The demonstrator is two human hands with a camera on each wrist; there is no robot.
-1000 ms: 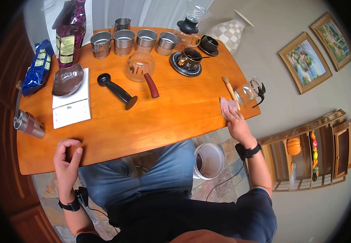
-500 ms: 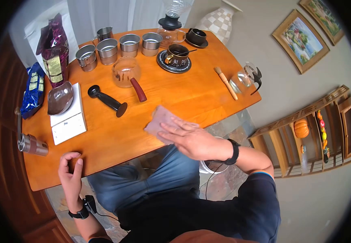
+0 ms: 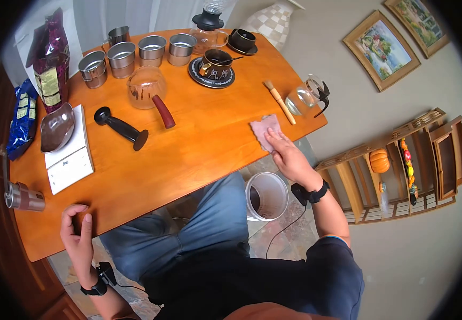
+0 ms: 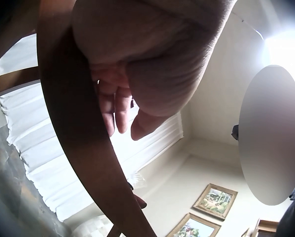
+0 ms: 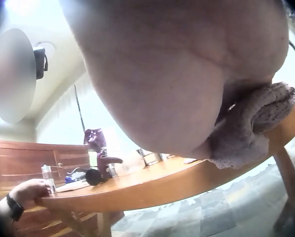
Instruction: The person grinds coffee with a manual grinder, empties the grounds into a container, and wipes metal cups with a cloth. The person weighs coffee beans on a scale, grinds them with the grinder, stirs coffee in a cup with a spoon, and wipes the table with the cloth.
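Right hand (image 3: 295, 161): fingers extended over the pink cloth (image 3: 263, 133), pressing it rather than wrapped round it. Cloth sits on the table (image 3: 204, 141) near the front edge, beside the brush (image 3: 279, 102). Left hand (image 3: 78, 240) at table edge, fingers loosely bent, holding nothing.

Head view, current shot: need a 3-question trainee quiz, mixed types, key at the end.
1. Which hand touches the pink cloth?
2. True or false: the brush lies on a dark saucer.
3. What rests on the white scale? A) black tamper B) brown dish C) red-handled pot

Key: 1. The right hand. 2. False; the brush lies on the table. 3. B.
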